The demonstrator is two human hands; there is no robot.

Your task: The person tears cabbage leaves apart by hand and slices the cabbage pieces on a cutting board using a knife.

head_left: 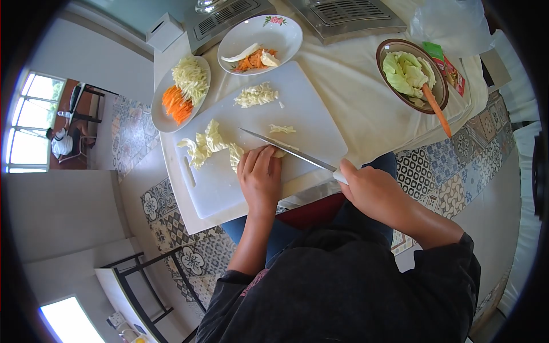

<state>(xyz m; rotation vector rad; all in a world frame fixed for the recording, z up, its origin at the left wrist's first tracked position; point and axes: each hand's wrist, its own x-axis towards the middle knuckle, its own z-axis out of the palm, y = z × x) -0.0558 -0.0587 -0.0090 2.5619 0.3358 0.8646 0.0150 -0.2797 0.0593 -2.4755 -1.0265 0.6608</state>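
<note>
My right hand [366, 186] is wrapped round the white handle of a long knife [297, 152], whose blade points left across the white cutting board [309, 103]. The fingers of my left hand [259, 174] are bent together and press on cabbage beside the blade, partly hidden under them. Larger cabbage pieces [207, 143] lie to the left of that hand. Farther back on the board sits a heap of chopped cabbage [256, 95], and a few shreds [281, 129] lie just beyond the knife.
Behind the board stand an oval plate [158, 117] of shredded carrot and cabbage and a flowered bowl [289, 35] with scraps. At right, a brown-rimmed bowl [384, 86] holds cabbage and a carrot [437, 111], near packets [449, 68]. A person [62, 143] sits far left.
</note>
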